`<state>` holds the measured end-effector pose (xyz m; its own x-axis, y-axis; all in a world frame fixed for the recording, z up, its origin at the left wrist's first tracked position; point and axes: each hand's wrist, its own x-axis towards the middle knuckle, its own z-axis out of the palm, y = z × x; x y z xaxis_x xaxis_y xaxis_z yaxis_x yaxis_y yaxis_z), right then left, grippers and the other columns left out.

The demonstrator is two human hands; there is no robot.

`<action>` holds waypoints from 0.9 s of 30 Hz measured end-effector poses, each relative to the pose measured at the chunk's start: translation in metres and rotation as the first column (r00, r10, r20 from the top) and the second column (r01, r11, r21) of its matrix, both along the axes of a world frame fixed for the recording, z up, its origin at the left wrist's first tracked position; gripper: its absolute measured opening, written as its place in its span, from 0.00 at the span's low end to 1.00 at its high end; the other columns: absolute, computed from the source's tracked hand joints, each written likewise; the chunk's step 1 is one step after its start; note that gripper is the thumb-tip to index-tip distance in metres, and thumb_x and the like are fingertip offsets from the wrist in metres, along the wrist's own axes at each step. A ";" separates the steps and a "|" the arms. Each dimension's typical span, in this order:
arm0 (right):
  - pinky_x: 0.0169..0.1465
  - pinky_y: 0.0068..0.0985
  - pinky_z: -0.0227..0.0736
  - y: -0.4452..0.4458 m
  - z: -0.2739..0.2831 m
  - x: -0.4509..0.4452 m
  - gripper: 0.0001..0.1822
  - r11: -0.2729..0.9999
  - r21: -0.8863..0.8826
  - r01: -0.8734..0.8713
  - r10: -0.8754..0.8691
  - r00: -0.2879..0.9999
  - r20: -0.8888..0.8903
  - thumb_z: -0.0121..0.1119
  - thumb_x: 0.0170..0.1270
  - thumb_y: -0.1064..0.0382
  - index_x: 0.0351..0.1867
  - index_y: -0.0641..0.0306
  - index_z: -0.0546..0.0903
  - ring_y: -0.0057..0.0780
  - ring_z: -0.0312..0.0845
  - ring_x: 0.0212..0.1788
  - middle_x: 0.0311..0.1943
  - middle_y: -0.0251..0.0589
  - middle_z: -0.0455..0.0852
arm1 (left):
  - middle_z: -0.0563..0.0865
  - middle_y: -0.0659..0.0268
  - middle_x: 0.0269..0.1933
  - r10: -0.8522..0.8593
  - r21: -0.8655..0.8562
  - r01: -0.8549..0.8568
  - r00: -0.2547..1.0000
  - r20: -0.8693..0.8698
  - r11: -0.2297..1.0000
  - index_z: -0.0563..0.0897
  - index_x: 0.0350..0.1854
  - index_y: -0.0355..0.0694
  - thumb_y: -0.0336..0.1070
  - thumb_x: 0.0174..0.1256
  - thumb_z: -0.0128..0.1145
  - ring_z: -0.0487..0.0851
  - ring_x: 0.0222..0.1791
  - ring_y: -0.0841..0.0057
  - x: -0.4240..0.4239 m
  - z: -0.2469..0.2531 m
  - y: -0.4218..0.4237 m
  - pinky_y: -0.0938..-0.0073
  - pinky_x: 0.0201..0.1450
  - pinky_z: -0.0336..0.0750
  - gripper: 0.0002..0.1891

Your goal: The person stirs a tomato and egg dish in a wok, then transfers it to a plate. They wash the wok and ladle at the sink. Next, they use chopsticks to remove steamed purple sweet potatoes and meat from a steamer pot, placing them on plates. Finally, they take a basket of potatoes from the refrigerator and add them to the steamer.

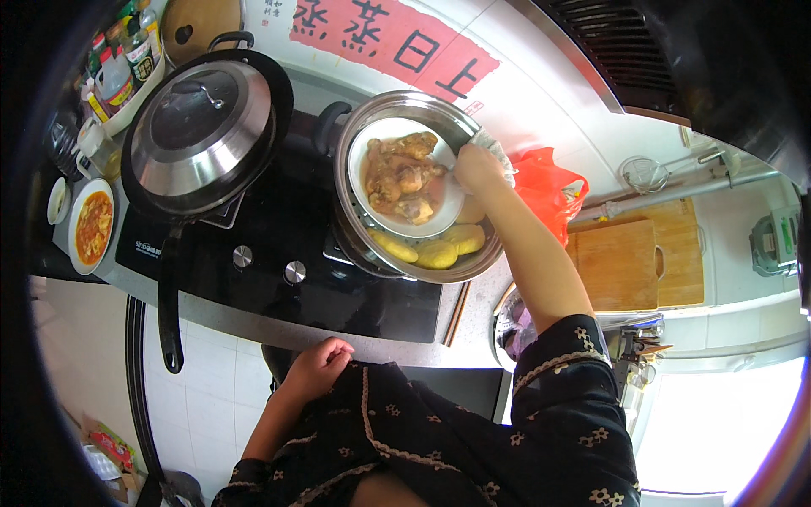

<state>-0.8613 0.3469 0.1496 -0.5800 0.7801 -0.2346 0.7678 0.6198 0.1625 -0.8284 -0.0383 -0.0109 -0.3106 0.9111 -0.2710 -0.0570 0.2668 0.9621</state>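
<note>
A two-handled steel steamer pot (426, 276) stands on the right side of the black glass cooktop (209, 272). Inside it a white plate (448, 212) holds cooked meat pieces (405, 177) in brown liquid. Several yellowish, elongated pieces of food (437, 255) lie below the plate. My right hand (479, 168) grips a pale cloth (496, 151) at the pot's right rim, its fingers at the plate's edge; what lies under the cloth is hidden. My left hand (323, 362) rests by the front edge of the counter, fingers curled, with nothing visible in it.
A wok with a long handle (171, 310) and a steel-and-glass lid (203, 133) sits left. Beside it are a dish of red-sauced food (94, 227) and bottles (120, 76). Chopsticks (459, 314), a red plastic bag (550, 187) and cutting boards (614, 266) are right.
</note>
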 end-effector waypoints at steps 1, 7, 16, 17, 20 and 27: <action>0.51 0.35 0.74 0.005 -0.003 0.000 0.15 1.000 0.003 -0.002 0.002 1.000 -0.026 0.59 0.51 0.62 0.39 0.67 0.83 0.44 0.79 0.49 0.43 0.51 0.83 | 0.85 0.62 0.33 -0.012 0.070 0.015 0.999 -0.043 0.997 0.78 0.40 0.37 0.36 0.63 0.54 0.82 0.33 0.75 0.004 -0.026 -0.002 0.76 0.39 0.74 0.09; 0.52 0.34 0.74 0.023 -0.009 -0.008 0.14 0.993 -0.090 -0.072 0.084 0.986 0.146 0.58 0.53 0.61 0.40 0.64 0.84 0.41 0.79 0.50 0.46 0.48 0.83 | 0.85 0.61 0.35 -0.002 0.153 0.011 0.998 -0.059 0.988 0.79 0.40 0.37 0.36 0.63 0.53 0.83 0.34 0.73 0.006 -0.041 -0.001 0.75 0.40 0.75 0.09; 0.37 0.37 0.74 0.053 -0.018 -0.001 0.20 0.922 -0.204 -0.328 0.370 0.903 0.221 0.60 0.48 0.51 0.26 0.71 0.83 0.46 0.82 0.35 0.29 0.56 0.84 | 0.85 0.60 0.36 0.009 0.089 -0.001 0.996 -0.084 0.996 0.79 0.41 0.37 0.37 0.63 0.53 0.84 0.36 0.71 0.003 -0.033 -0.002 0.74 0.42 0.75 0.10; 0.37 0.37 0.74 0.060 -0.024 0.002 0.20 0.911 -0.200 -0.360 0.399 0.893 0.209 0.60 0.49 0.51 0.27 0.71 0.83 0.47 0.81 0.34 0.30 0.55 0.84 | 0.85 0.60 0.36 0.007 0.075 0.000 0.996 -0.087 0.997 0.79 0.41 0.37 0.37 0.63 0.53 0.84 0.37 0.71 0.004 -0.033 -0.002 0.74 0.42 0.75 0.10; 0.38 0.37 0.73 0.059 -0.019 0.004 0.19 0.929 -0.252 -0.271 0.301 0.950 0.088 0.61 0.48 0.54 0.32 0.71 0.83 0.47 0.81 0.33 0.31 0.54 0.84 | 0.85 0.60 0.36 -0.006 0.044 0.010 0.996 -0.090 0.999 0.80 0.40 0.37 0.38 0.63 0.53 0.83 0.36 0.70 0.006 -0.042 -0.001 0.73 0.42 0.75 0.10; 0.39 0.31 0.71 0.056 -0.002 0.013 0.18 0.907 -0.359 -0.219 0.188 0.975 -0.118 0.64 0.46 0.60 0.37 0.70 0.82 0.34 0.79 0.35 0.31 0.50 0.83 | 0.85 0.58 0.36 -0.032 -0.054 0.020 0.975 -0.221 0.998 0.80 0.41 0.39 0.38 0.61 0.53 0.83 0.37 0.68 0.010 -0.062 -0.005 0.72 0.42 0.75 0.10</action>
